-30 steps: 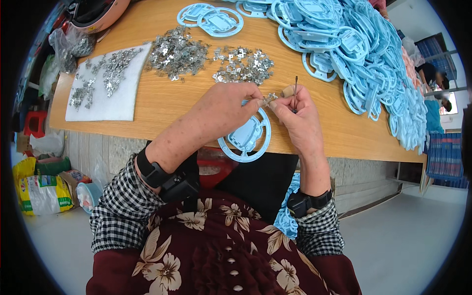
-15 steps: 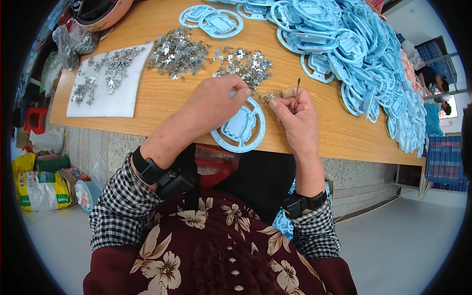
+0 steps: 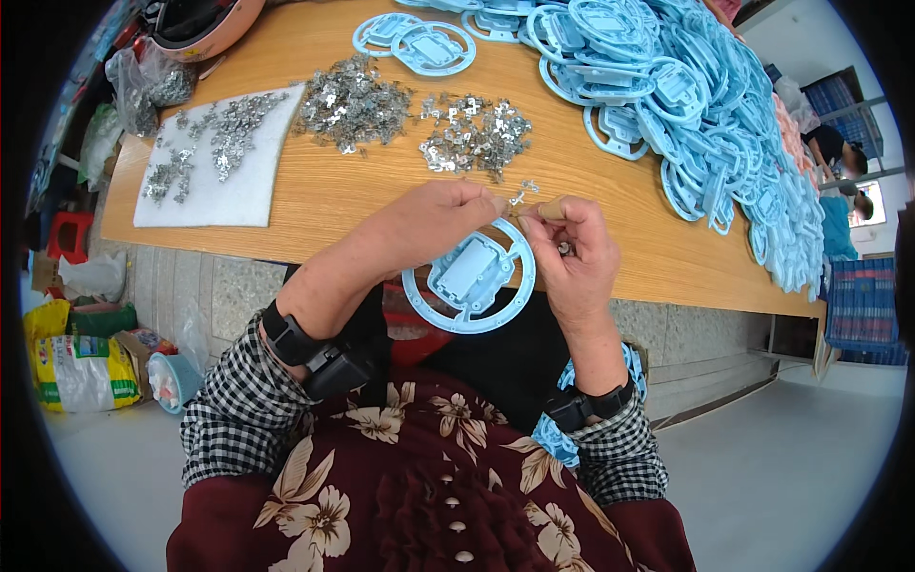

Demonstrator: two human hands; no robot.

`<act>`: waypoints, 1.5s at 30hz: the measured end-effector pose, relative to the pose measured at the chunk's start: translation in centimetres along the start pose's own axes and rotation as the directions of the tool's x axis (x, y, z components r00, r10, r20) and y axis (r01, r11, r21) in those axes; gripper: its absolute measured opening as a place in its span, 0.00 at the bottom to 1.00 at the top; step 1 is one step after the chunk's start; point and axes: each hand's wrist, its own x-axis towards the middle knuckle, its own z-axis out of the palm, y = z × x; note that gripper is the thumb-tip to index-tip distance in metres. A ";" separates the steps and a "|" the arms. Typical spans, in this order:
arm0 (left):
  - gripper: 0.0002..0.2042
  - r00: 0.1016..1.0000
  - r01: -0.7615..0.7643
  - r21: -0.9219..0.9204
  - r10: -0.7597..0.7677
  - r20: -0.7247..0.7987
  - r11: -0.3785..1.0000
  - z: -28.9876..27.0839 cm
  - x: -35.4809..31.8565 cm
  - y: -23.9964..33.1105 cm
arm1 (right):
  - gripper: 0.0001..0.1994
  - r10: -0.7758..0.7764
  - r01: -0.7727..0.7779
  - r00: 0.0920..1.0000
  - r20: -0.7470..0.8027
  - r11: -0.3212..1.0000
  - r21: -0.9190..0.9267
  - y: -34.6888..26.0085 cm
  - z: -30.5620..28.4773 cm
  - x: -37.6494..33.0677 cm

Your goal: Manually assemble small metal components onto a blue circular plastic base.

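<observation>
Both hands (image 3: 457,214) (image 3: 572,253) pinch small metal clip (image 3: 518,200); blue ring (image 3: 469,276) flat

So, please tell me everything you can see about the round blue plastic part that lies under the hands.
The round blue plastic part is a light blue ring with a raised rectangular housing in its middle, joined to the rim by short spokes. It looks like moulded plastic, whole and clean. It lies roughly flat at the near edge of the wooden table, partly overhanging it. The left hand and right hand hover over its upper rim; contact is unclear.

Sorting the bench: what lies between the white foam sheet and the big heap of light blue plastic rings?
Head view: two piles of small metal clips on the wooden table.
</observation>
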 end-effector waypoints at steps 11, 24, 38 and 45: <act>0.12 0.960 0.201 -0.262 -0.137 0.243 0.944 0.1 -1.5 0.9 | 0.12 0.199 -0.287 0.954 0.225 0.825 0.487 -1.6 -0.7 0.3; 0.10 1.000 -0.018 -0.180 0.023 0.022 0.984 0.7 -2.0 0.8 | 0.08 0.350 -0.500 0.842 0.410 0.791 0.353 -2.4 -1.9 1.1; 0.11 0.931 -0.314 0.222 0.346 -0.120 0.923 1.3 -1.9 0.4 | 0.09 0.483 -0.715 0.686 0.544 0.585 0.383 -2.1 -2.3 1.1; 0.13 0.936 -0.273 -0.062 0.250 -0.249 0.960 0.8 -1.6 0.2 | 0.08 0.457 -0.648 0.751 0.476 0.648 0.400 -2.1 -4.4 -0.5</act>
